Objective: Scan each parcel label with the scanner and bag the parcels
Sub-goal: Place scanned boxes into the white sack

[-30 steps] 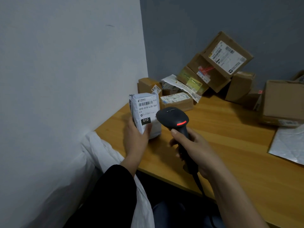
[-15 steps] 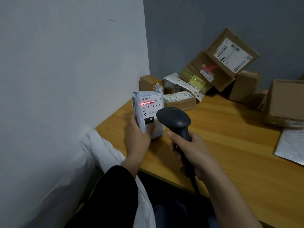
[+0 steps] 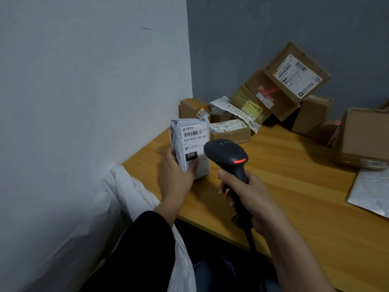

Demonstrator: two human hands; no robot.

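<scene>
The left hand (image 3: 176,175) grips a small grey plastic parcel (image 3: 179,133). The right hand (image 3: 250,197) grips a black scanner (image 3: 226,153) by its label (image 3: 194,140). This looks like scanning; next probably bagging in the white bag (image 3: 124,190), near left.

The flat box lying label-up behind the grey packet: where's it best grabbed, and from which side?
Probably from above and the front, spanning its narrow width: the box lies flat and low, front wall free, with other parcels crowding its back.

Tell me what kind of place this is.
Likely a small parcel-handling corner: labelled cardboard boxes piled against the wall on a wooden desk, a handheld scanner aimed at a grey parcel, a white sack beside it.
</scene>
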